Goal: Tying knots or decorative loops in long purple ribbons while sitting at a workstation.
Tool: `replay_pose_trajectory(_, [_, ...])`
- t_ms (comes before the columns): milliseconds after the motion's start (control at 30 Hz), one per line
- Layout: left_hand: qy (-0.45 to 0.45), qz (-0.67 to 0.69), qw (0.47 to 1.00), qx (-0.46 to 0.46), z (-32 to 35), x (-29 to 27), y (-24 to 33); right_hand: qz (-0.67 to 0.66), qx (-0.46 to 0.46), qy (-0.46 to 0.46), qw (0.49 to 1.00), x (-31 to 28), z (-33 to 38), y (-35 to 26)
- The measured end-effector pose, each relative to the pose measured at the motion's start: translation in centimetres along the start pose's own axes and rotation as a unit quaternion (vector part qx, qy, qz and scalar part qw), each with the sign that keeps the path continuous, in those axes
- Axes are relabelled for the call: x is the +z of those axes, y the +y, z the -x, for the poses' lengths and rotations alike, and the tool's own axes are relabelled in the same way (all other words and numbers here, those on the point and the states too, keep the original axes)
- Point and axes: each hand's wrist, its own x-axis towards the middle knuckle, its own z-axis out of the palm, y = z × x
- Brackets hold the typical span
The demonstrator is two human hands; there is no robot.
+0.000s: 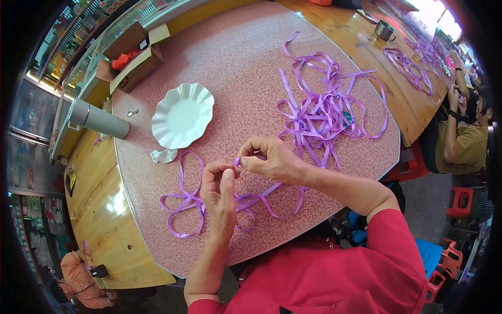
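My right hand point(269, 159) pinches a short bit of purple ribbon point(237, 161) between thumb and forefinger. Just left of it and slightly nearer, my left hand point(218, 196) has its fingers bent and closed at the same ribbon; its exact grip is partly hidden by the fingers. Below and around the left hand lie purple ribbon loops point(180, 201) arranged like petals. From there a strand runs right, under my right forearm. Farther right, a tangled heap of purple ribbon point(319, 112) covers part of the pink speckled table point(251, 68).
A white scalloped plate point(184, 116) and crumpled tissue point(163, 156) are left of my hands. Farther left stand a grey tumbler point(99, 119) and an open cardboard box point(137, 68). Another person point(463, 131) sits at right, near a metal mug point(385, 30) and more ribbon point(408, 68).
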Motion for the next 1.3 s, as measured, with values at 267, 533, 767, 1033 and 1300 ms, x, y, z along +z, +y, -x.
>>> replay_pose_trajectory(267, [0.006, -0.021, 0.999, -0.03, -0.2, 0.5, 0.4, 0.061, -0.059, 0.022, 0.996, 0.4, 0.1, 0.2])
replay_pose_trajectory(533, [-0.03, -0.007, 0.999, -0.037, -0.2, 0.2, 0.1, -0.086, 0.094, -0.053, 0.99, -0.5, 0.1, -0.3])
replay_pose_trajectory(767, [0.038, -0.072, 0.996, 0.031, -0.2, 1.1, -0.3, -0.179, 0.119, -0.032, 0.976, -0.1, 0.4, -0.2])
replay_pose_trajectory(1033, [0.038, -0.18, 0.972, 0.147, -0.3, 0.6, -0.2, -0.087, 0.059, -0.005, 0.994, 0.2, 0.5, -0.7])
replay_pose_trajectory(1300, [0.011, -0.271, 0.946, 0.176, -0.9, -0.1, 0.4, 0.007, -0.009, 0.009, 1.0, 0.1, 0.4, 0.6])
